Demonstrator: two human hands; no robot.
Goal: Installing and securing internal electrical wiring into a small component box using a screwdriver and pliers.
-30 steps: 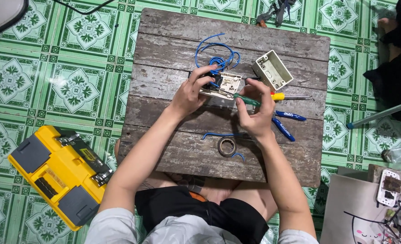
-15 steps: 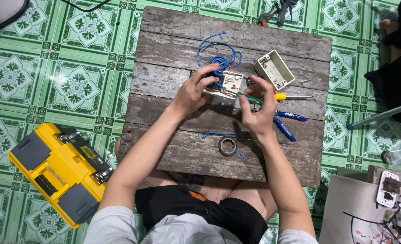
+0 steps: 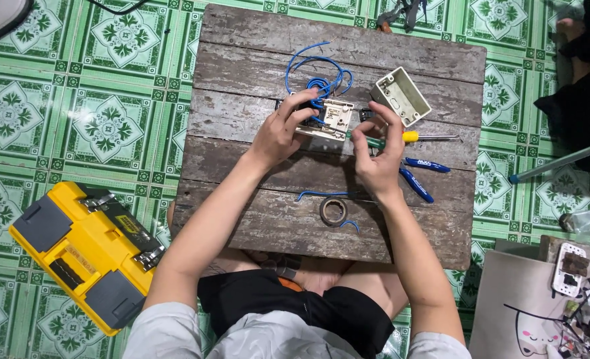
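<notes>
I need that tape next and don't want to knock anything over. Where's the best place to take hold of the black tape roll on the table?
The tape roll lies flat on the wooden table, hole up. Probably best from above: one finger in the hole, thumb on the outer rim nearest the person, clear of the blue wire scraps beside it.

A yellow toolbox [image 3: 85, 256] with grey corners is lying on the green patterned floor tiles [image 3: 75, 113], left of the wooden table [image 3: 255, 66]. A roll of dark tape [image 3: 333, 211] is resting on the table near its front edge, with a short piece of blue wire [image 3: 318, 195] lying just beside it. Blue-handled pliers [image 3: 420, 174] are lying further to the right. An empty white plastic box [image 3: 400, 96] is sitting tilted near the far edge.
</notes>
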